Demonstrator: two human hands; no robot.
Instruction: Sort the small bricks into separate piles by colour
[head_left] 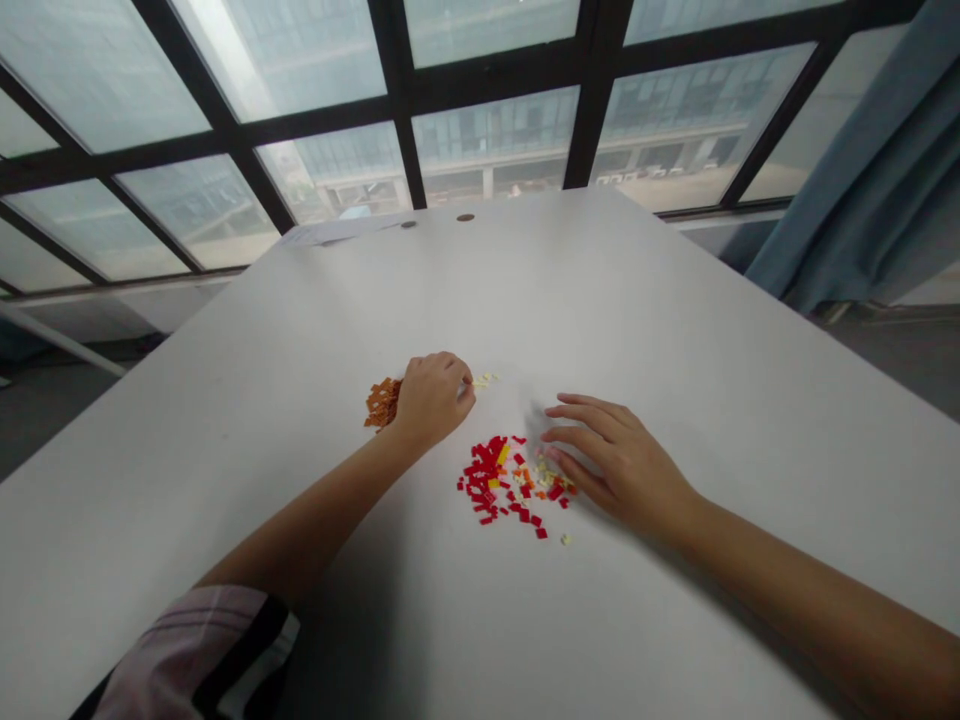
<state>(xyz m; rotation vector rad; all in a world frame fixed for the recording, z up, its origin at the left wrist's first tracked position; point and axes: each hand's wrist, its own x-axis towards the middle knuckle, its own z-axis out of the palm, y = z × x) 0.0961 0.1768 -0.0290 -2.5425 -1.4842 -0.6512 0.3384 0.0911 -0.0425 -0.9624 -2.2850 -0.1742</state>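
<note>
Nearest me on the white surface [225,420], the scatter of red, yellow and cream pieces [501,485] runs long from left to right. My right hand [622,462] lies flat at its right end, grip open and holding nothing. Farther out, my left hand [431,395] is curled tight between the orange heap [381,402] and a few cream pieces [484,380]; I cannot tell whether its grip has one.
</note>
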